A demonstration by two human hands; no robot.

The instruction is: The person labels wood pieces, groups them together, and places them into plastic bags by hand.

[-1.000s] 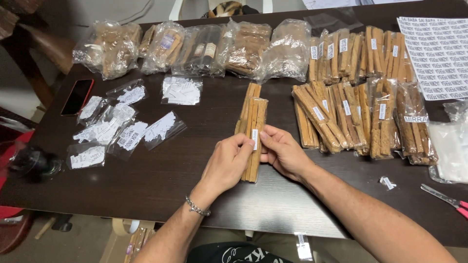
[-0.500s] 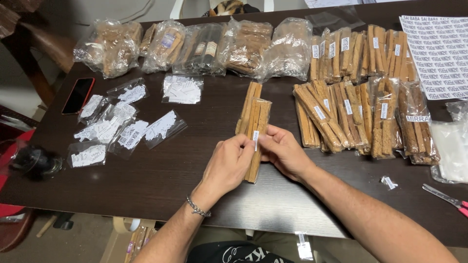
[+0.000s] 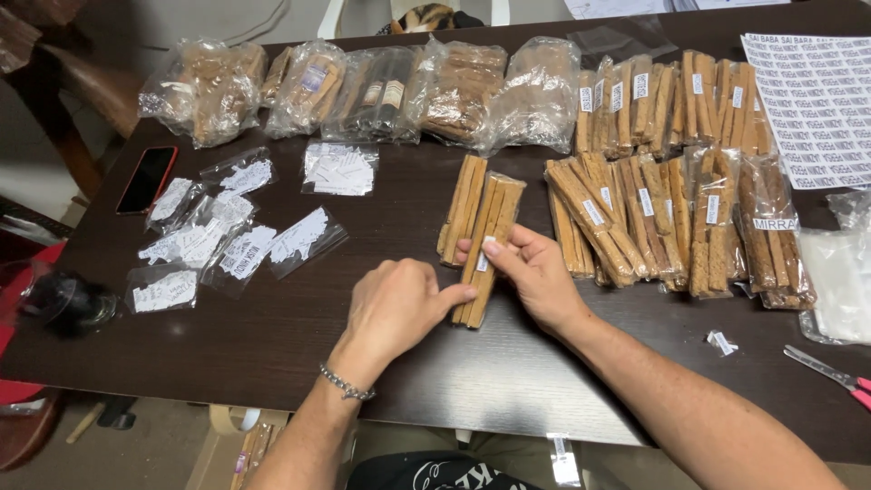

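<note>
Dark table [image 3: 272,345]; both hands [image 3: 399,304] [image 3: 535,272] pressing, seemingly, label [image 3: 484,256] on stick bundle [image 3: 485,249]

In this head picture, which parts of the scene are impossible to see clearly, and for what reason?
- Underside of the wrapped stick pack, head view: right hand and left hand cover its middle.
- Grip of each hand: fingers curl over the pack, so contact below is hidden.
- Pink-handled scissors: cut off by the right edge.
- Contents of the clear bags at the back: blurred by glare.
- Small label packets: print too small.
</note>
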